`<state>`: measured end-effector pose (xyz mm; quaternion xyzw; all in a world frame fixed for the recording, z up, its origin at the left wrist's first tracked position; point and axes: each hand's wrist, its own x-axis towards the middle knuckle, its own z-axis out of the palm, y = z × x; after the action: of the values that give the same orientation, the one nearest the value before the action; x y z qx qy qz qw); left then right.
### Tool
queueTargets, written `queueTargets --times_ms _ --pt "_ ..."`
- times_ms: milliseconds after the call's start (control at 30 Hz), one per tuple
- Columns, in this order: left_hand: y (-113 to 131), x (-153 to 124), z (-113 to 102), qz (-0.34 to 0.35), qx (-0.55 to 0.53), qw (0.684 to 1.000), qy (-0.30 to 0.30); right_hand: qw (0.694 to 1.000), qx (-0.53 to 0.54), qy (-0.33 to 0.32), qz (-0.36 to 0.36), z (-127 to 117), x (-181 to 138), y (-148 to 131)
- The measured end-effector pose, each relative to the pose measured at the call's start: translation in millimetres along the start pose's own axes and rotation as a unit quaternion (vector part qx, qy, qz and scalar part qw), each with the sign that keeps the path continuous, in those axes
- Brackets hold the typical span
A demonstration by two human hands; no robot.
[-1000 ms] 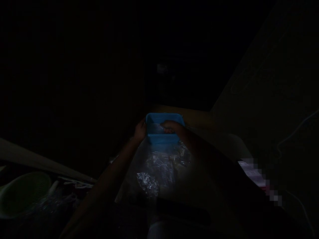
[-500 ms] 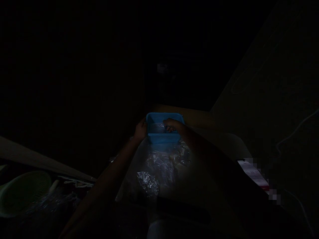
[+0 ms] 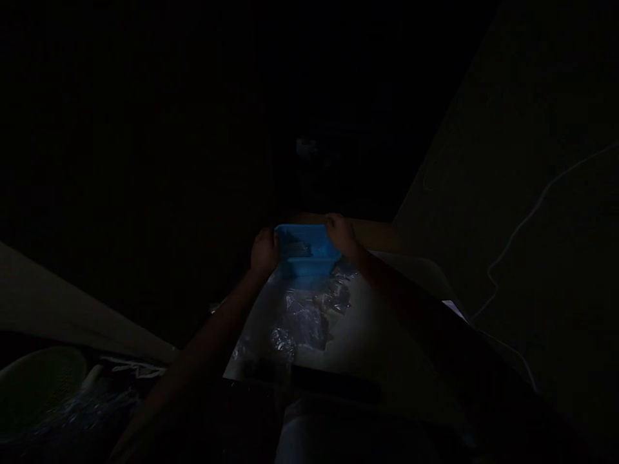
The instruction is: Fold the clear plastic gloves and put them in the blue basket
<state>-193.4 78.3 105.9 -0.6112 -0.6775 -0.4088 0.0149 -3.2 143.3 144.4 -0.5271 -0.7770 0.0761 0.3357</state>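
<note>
Here, in near darkness, a person grips a blue tub [image 3: 304, 250] at the far end of a dimly lit counter [image 3: 387, 335], one hand on each side. The left hand [image 3: 264, 251] is closed around the tub's left wall. The right hand [image 3: 341, 233], which a second ago reached down inside the tub, has come out and is now clasped over its right rim. With both hands now on the outside, the tub looks held rather than searched; something pale lies inside it, too dim to make out. Crumpled clear plastic bags [image 3: 309, 316] lie on the counter just in front of the tub, between the person's forearms. At the lower left, well apart from the hands, a pale green basket [image 3: 39, 386] sits in shadow. A thin white cable [image 3: 527, 212] runs along the wall on the right.
</note>
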Motion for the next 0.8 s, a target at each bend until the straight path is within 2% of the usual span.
queueTargets --times_ms 67,133,267,400,500,600,700,800 --pt "9 -7 -2 0.048 0.021 0.998 0.023 0.996 0.008 0.075 -0.04 -14 -15 9" --pt "20 -18 -2 0.092 0.038 0.994 0.038 0.991 -0.003 0.115 -0.074 -25 -36 20" --pt "41 -54 8 0.176 0.035 0.983 0.027 0.988 -0.031 0.125 -0.083 -30 -86 44" --pt "52 -96 22 0.229 0.035 0.971 -0.054 0.993 -0.072 0.01 -0.094 -19 -138 52" --pt "49 -120 25 0.187 0.058 0.978 -0.074 0.986 -0.094 -0.083 -0.113 -9 -169 41" --pt "41 -135 22 0.14 0.079 0.985 -0.07 0.971 -0.097 -0.143 -0.165 0 -193 25" --pt "34 -146 17 0.125 0.093 0.985 -0.07 0.959 -0.094 -0.171 -0.205 11 -211 14" --pt "35 -157 8 0.124 0.103 0.985 -0.066 0.961 -0.097 -0.168 -0.198 21 -222 10"
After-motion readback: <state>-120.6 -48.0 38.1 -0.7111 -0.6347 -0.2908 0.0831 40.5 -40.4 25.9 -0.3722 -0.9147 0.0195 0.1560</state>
